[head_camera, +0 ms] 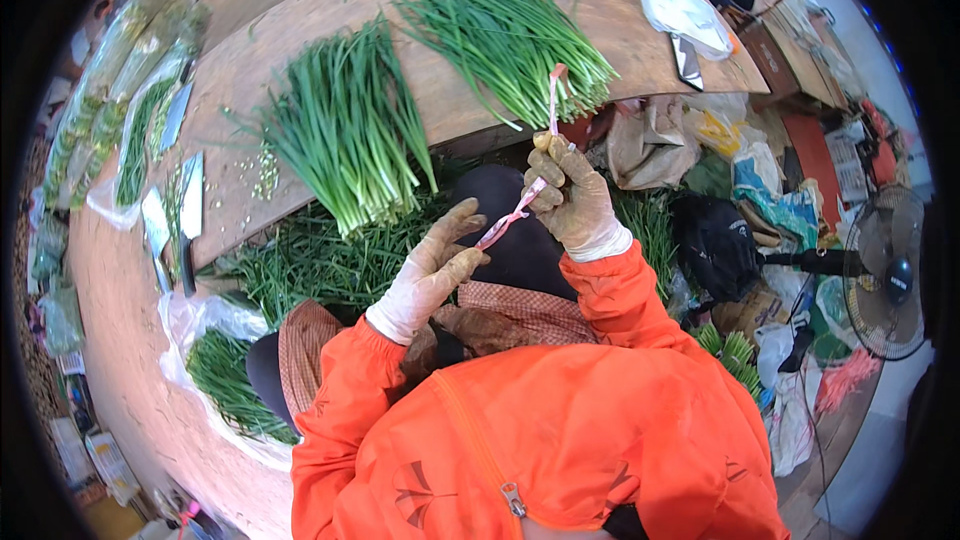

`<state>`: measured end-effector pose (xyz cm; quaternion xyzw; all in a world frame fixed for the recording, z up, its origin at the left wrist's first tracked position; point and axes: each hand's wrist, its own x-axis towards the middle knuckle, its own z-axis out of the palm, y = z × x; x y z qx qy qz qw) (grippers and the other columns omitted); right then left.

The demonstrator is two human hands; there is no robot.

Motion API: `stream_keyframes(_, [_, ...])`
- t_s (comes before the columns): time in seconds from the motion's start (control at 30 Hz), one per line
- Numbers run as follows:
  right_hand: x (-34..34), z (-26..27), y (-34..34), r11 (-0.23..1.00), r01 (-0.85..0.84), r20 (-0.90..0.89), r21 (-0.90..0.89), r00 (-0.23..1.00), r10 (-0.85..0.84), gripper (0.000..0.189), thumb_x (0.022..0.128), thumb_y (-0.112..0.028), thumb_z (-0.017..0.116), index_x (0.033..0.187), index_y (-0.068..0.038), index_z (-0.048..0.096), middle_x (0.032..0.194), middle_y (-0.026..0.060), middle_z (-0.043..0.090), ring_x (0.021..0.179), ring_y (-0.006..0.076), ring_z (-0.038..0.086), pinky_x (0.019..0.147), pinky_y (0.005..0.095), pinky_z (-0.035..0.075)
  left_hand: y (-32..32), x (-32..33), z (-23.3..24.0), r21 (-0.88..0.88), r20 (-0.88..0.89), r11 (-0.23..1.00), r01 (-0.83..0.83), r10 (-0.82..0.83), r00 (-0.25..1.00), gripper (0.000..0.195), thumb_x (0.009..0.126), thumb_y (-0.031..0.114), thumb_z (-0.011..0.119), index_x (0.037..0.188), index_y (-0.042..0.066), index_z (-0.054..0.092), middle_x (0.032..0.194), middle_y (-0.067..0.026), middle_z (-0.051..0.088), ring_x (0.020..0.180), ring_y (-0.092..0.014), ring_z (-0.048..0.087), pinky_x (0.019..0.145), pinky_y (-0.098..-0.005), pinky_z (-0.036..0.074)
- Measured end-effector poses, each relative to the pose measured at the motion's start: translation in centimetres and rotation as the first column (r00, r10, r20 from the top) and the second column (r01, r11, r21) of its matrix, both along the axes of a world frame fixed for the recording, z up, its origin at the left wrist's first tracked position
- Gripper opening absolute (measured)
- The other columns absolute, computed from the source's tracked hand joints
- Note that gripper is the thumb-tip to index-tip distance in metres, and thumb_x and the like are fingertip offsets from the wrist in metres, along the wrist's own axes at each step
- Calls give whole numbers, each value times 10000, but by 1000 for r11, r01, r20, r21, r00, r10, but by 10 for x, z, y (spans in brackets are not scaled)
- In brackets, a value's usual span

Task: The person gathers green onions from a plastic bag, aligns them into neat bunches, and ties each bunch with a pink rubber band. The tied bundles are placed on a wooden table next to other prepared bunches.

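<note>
A twisted strip of pink plastic tie (513, 218) stretches between my hands, above my lap. My left hand (437, 256), in a soiled white glove, pinches its lower end between thumb and fingers. The gloved right hand (564, 191) grips the strip higher up, and the free end sticks out past the fingertips. Beyond the left hand, a loose bunch of green garlic chives (345, 127) lies on the wooden board (247, 105), with its pale cut ends towards me. A second chive bunch (517, 45) lies farther back, just beyond the right hand.
Two cleavers (193, 195) (155, 221) and another blade (177, 114) lie at left near bagged greens (120, 82). A knife (685, 64) rests by a white plastic bag (682, 7) at the board's right end. A fan (889, 274) stands at right. Loose greens (322, 270) lie beneath the board's edge.
</note>
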<state>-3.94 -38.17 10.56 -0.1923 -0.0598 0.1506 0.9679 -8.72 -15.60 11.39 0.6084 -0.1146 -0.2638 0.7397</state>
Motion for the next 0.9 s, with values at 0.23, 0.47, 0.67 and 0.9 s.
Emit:
stream_keyframes(0.23, [-4, -9, 24, 997, -66, -25, -50, 998, 65, 245, 980, -222, 521, 1097, -15, 579, 655, -21, 366, 529, 94, 350, 487, 242, 313, 10, -7, -8, 68, -202, 998, 11, 3, 979, 317, 957, 200, 548, 1205, 6, 578, 850, -2, 599, 673, -45, 506, 609, -193, 427])
stream_keyframes(0.47, [-24, -17, 34, 837, -6, -12, -548, 1000, -1, 231, 921, -143, 607, 1114, -20, 585, 709, -17, 462, 574, 90, 423, 537, 223, 348, 21, -15, -26, 255, 10, 955, -149, 152, 988, 195, 936, 136, 597, 1065, -1, 648, 810, 26, 591, 652, -40, 467, 578, -193, 401])
stream_keyframes(0.67, [-33, -17, 51, 480, -189, -105, -857, 975, 197, 244, 856, -115, 704, 1066, -17, 628, 718, -65, 499, 599, 33, 424, 543, 184, 362, 36, -13, -32, 340, 111, 911, -234, 208, 972, 181, 913, 122, 623, 1032, -10, 656, 823, -11, 601, 721, -76, 511, 648, -235, 437])
stream_keyframes(0.9, [-31, -16, 55, 539, -327, -174, -776, 933, 316, 152, 885, -151, 679, 989, -44, 650, 791, -37, 592, 636, 26, 461, 563, 179, 373, 47, -16, -40, 335, 210, 889, -312, 252, 945, 170, 900, 116, 630, 1014, -5, 664, 815, -45, 631, 725, -117, 557, 671, -268, 469])
